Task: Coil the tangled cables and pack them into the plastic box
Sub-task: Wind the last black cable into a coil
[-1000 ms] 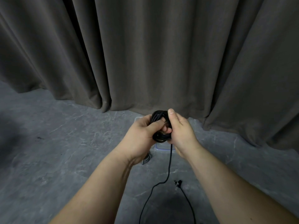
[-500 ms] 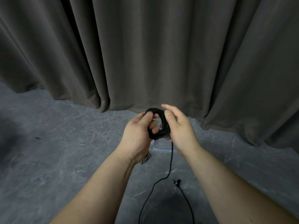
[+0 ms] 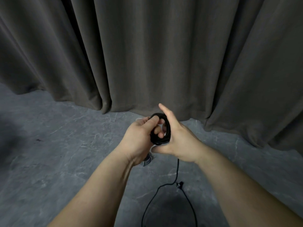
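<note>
A grey marbled floor (image 3: 49,145) is being shown, backed by a heavy dark curtain (image 3: 147,54) that is hanging in deep folds down to it.

In front of the curtain's hem, a black cable coil (image 3: 161,141) is being gripped by the left hand (image 3: 139,138), whose fingers are being curled through the ring and round its turns. The right hand (image 3: 178,141) is being held flat against the coil's right side, fingers straight and pointing up toward the curtain, thumb stretched out under the coil; nothing is being pinched by it.

Below the coil, the loose tail of the cable (image 3: 177,171) is being left hanging down to the floor, where it is being bent into a wide loop running out of the bottom of the view. A small black plug (image 3: 179,184) is lying on the floor just beside that tail. The plastic box is being almost wholly hidden behind the hands, between the coil and the curtain; only a pale corner (image 3: 139,119) is being glimpsed. A grey braided cable end (image 3: 146,161) is peeking out under the left wrist.

The winding is judged unfinished. With the right hand flat, the turns are being held by the left fingers alone, so they could spring apart if that grip is being slackened. The trailing loop could also be snagged on the plug while being drawn up, tightening into a knot.
</note>
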Tool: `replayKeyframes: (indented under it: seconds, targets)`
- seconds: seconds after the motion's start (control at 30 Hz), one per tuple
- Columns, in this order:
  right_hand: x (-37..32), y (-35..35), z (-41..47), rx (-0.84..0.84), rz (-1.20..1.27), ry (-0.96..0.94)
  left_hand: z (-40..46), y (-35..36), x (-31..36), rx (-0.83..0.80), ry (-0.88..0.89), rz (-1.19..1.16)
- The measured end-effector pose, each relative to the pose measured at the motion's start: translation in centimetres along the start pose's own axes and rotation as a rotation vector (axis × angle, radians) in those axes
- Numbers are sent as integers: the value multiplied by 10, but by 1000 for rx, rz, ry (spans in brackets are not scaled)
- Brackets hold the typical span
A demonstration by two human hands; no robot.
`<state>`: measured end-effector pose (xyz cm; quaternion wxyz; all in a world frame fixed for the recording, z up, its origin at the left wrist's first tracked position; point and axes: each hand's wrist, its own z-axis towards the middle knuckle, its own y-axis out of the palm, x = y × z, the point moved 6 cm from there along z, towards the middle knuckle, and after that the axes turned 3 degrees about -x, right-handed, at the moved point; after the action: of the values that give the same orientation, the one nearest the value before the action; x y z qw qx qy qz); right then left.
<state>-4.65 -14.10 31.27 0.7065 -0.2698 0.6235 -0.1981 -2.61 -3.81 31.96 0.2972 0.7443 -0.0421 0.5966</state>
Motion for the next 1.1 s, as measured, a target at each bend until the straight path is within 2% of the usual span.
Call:
replayKeyframes:
  seconds: [0.17,0.33,0.47,0.67,0.87,0.97,1.1]
  targets:
    - [-2,2,3,51,-14,-47,-1,1,-2,-43,13,83]
    - [-1,5,2,23,-15,-29,-3,2,-4,-50,36,227]
    - [-4,1,2,80,14,-53,-3,4,0,-69,96,300]
    - [-3,-4,4,128,48,-46,0,3,4,-33,118,204]
    - [-1,-5,3,113,133,-59,-3,9,2,-220,28,19]
    - [1,-2,4,89,183,-59,-3,7,1,-277,29,41]
    - [4,2,5,40,188,-47,-2,6,-3,-274,41,121]
